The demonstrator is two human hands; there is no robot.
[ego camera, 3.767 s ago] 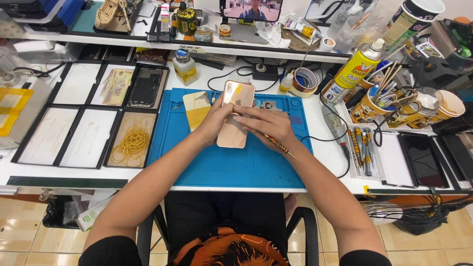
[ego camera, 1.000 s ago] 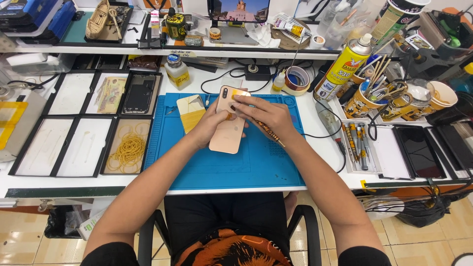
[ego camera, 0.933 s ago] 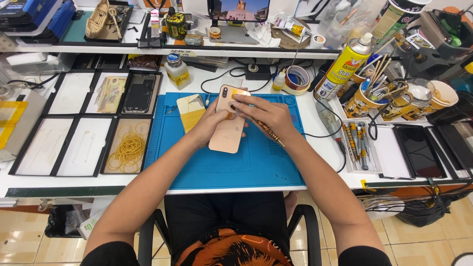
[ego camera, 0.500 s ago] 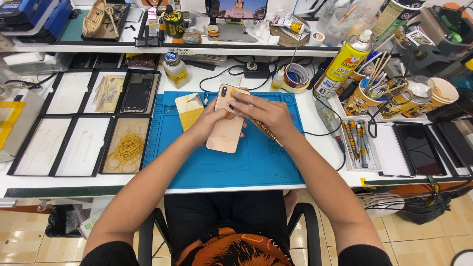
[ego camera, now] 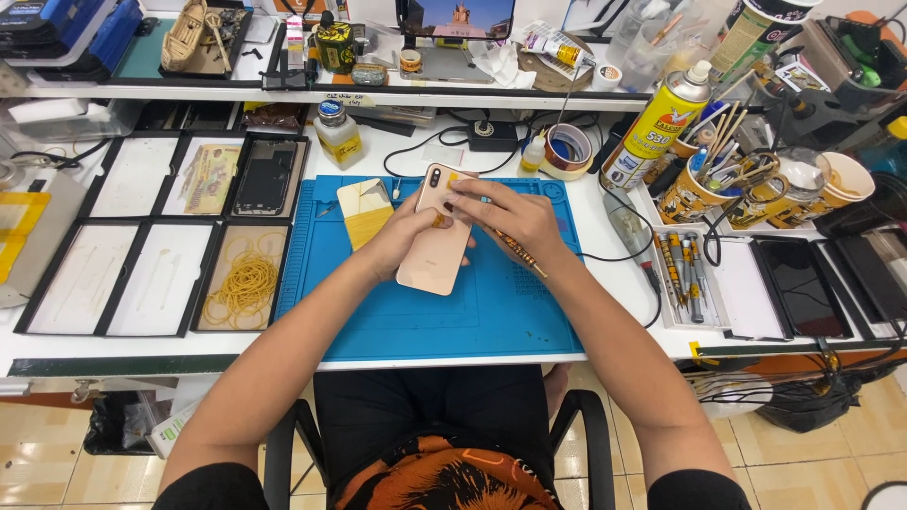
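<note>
The blue mat (ego camera: 444,312) lies on the white surface (ego camera: 605,236), right in front of the person, likely to give the work a soft place. Both hands meet near the far middle of the mat. The left hand (ego camera: 402,236) curls around the left edge of the gold phone (ego camera: 436,247), and its fingers are closed on it, so the phone cannot slide. The right hand (ego camera: 510,212) rests on the phone's far end. Its fingers are wrapped around a thin tool (ego camera: 518,253) and press down on the phone. The phone lies back side up. Its long side runs from near the person to far away, with the far end tipped a little to the right. Left of the mat sit black trays (ego camera: 189,241), one with yellow rubber bands (ego camera: 244,283). Beyond the mat's far right corner stands a yellow spray can (ego camera: 654,127).
</note>
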